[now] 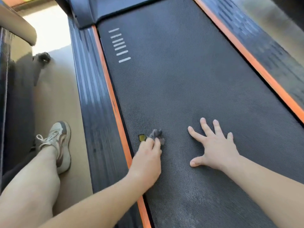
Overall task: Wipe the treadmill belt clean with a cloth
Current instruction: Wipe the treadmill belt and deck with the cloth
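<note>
Saw at the far left a bare leg [32, 178] stretched over the tan floor [57, 96], with a beige and brown sneaker [61, 142] on the foot. Noted just right of the floor the dark ribbed left side rail [93, 99], edged by an orange strip [113, 99] along the treadmill belt [181, 79]. Found a row of short white bars [120, 45] printed on the belt near its far left corner. Found closer, just inside the orange strip, a small yellow mark [142, 137] on the belt surface; could not tell whether sticker or dirt. Saw the cloth [157, 134], small, dark grey and crumpled, touching the belt right beside that mark, at the left edge and toward the near end. Saw the left hand [148, 160] gripping the cloth, fingers curled around it, back of the hand up, wrist crossing above the orange strip. Noted the belt itself as black and finely textured, with paler greyish patches in the middle. Saw the right hand [215, 148] well to the right of the cloth, pressed flat on the belt, fingers straight and spread, thumb out to the left, holding nothing. Found at the far right a second orange strip [246, 56] and the right side rail [269, 46], grey and smudged.
</note>
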